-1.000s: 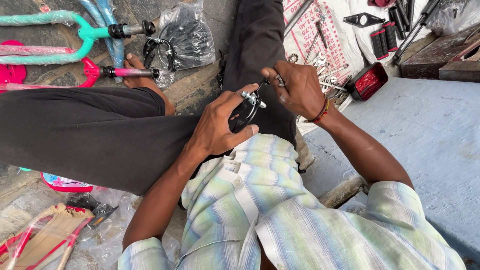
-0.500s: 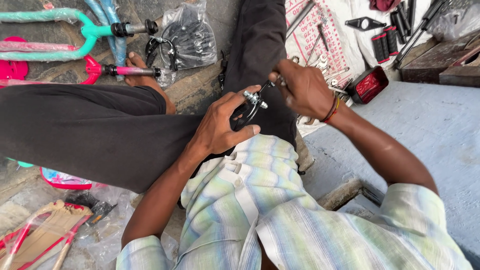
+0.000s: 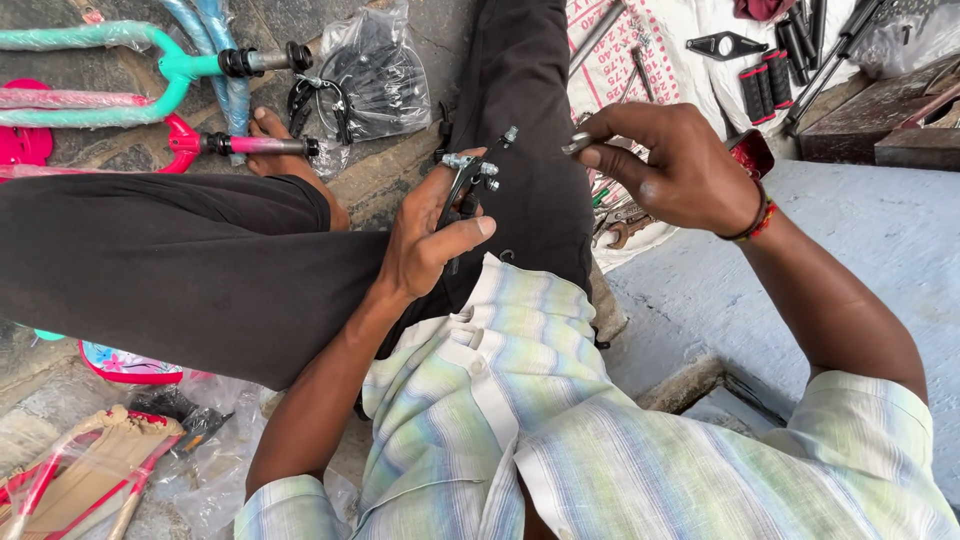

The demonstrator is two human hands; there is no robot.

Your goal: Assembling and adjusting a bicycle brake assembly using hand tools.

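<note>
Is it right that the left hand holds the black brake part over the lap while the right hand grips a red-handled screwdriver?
Not quite. In the head view the left hand does hold the black brake part, but the right hand pinches a small metal piece, no red-handled screwdriver.

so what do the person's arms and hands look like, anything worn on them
Both arms are bare from above the elbow down, with short sleeves of a collared, buttoned shirt striped in pale green, blue and white. The left hand wears nothing that shows: no glove, ring or watch. The right hand is also ungloved, and its wrist carries a thread wristband in red, dark and yellow strands.
</note>
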